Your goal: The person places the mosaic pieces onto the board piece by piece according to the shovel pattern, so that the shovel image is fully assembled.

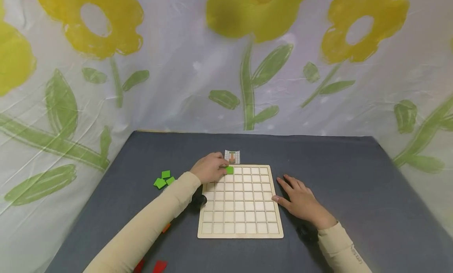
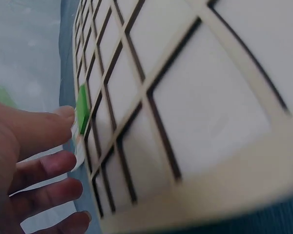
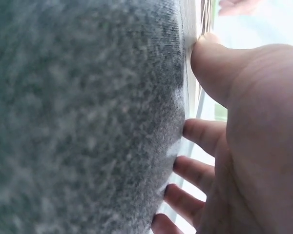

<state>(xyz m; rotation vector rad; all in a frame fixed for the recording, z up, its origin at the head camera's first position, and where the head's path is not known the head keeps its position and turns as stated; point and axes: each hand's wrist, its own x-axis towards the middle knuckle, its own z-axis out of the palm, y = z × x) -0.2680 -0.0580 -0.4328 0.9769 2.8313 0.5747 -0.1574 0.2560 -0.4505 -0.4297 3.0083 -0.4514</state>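
Note:
My left hand (image 1: 209,167) is at the far left corner of a pale wooden grid board (image 1: 240,238), fingertips at the edge of a green square tile (image 1: 230,170). Thumb and forefinger pinch this tile at the board's far row; in the left wrist view the green tile (image 2: 82,111) stands slightly proud of the grid. The other fingers hang loosely curled beside it. My right hand (image 1: 301,200) lies spread on the dark table, its thumb at the board's right edge. In the right wrist view, the fingertips (image 3: 185,168) rest on the cloth.
Several loose green tiles (image 1: 160,183) lie left of the board. An orange piece (image 1: 166,228) and red pieces (image 1: 160,266) lie nearer, partly behind the left sleeve. A small pattern card (image 1: 232,156) stands just beyond the board. A flower-printed curtain (image 1: 170,88) hangs behind the table.

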